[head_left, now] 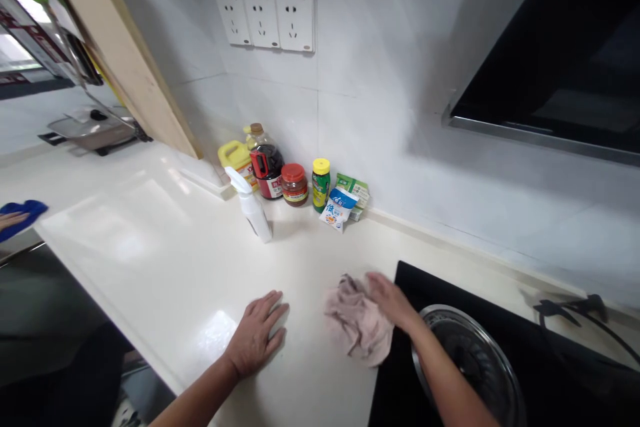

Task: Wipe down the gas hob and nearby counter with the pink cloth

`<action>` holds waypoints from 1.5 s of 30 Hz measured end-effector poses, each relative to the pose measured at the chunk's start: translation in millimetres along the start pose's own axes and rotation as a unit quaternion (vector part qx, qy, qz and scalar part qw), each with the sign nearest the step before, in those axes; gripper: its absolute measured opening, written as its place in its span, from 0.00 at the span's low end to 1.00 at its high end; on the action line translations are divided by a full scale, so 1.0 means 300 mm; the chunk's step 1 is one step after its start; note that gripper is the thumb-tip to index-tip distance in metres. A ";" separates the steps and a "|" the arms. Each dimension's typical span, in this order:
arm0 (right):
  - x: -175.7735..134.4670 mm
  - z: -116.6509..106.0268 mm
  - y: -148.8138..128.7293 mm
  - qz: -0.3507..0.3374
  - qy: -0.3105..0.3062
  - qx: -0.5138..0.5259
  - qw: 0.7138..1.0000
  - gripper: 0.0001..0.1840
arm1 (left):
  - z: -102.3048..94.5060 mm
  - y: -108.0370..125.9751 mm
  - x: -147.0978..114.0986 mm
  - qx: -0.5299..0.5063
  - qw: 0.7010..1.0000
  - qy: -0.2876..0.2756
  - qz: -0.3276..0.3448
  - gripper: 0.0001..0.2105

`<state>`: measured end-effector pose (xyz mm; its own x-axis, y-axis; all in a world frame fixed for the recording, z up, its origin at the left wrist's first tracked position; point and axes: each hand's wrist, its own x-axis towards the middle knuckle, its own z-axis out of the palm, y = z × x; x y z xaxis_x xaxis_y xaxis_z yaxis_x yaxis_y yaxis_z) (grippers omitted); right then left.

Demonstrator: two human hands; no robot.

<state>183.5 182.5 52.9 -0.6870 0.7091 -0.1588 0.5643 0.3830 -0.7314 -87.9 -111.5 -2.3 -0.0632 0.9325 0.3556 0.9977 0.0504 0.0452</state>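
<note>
My left hand (pixel 257 335) lies flat on the white countertop (pixel 300 267), its fingers spread and nothing in it. A crumpled pinkish cloth (pixel 360 323) rests on the counter beside the black cooktop (pixel 415 280). At the cloth's upper right edge my right hand (pixel 387 297) grips it, somewhat blurred, with the fingertips partly hidden. Behind the hands a white spray bottle (pixel 256 217) stands on the counter.
Along the wall stand a dark sauce bottle (pixel 267 167), a yellow jug (pixel 233 155), a red-lidded jar (pixel 294 185), a green shaker (pixel 321 187) and a salt packet (pixel 339 209). A round glass lid (pixel 470 353) sits on the cooktop. Another person's hand (pixel 11 219) touches a blue cloth (pixel 31 212).
</note>
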 end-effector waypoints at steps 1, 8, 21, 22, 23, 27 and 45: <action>0.044 -0.049 0.018 0.012 0.032 -0.022 0.999 0.23 | 0.000 0.001 -0.001 -0.002 1.000 -0.001 -0.001 0.20; -0.057 0.159 -0.017 -0.020 0.083 -0.172 0.981 0.32 | -0.003 0.006 -0.001 -0.009 1.000 -0.013 -0.008 0.20; 0.265 0.104 -0.008 0.014 0.086 -0.257 0.962 0.29 | -0.002 -0.003 -0.003 -0.001 1.000 0.003 0.001 0.21; 0.287 0.100 -0.021 0.019 0.097 -0.250 0.963 0.28 | 0.002 -0.007 -0.003 -0.002 1.000 0.005 0.001 0.21; 0.292 0.107 -0.035 0.022 0.108 -0.246 0.963 0.27 | 0.007 -0.011 -0.003 -0.003 1.000 0.006 0.001 0.21; 0.180 0.220 -0.074 -0.018 0.103 -0.230 0.968 0.26 | 0.020 -0.025 0.001 0.004 1.000 0.019 0.018 0.22; 0.080 -0.264 0.248 0.276 0.274 -0.116 0.914 0.36 | 0.032 -0.028 0.004 -0.003 0.999 0.032 0.016 0.21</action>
<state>245.4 274.8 47.3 0.0283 0.9979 -0.0578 0.8809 -0.0523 -0.4704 -96.3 -107.3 -11.2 -0.0322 0.9089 0.4157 0.9991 0.0182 0.0375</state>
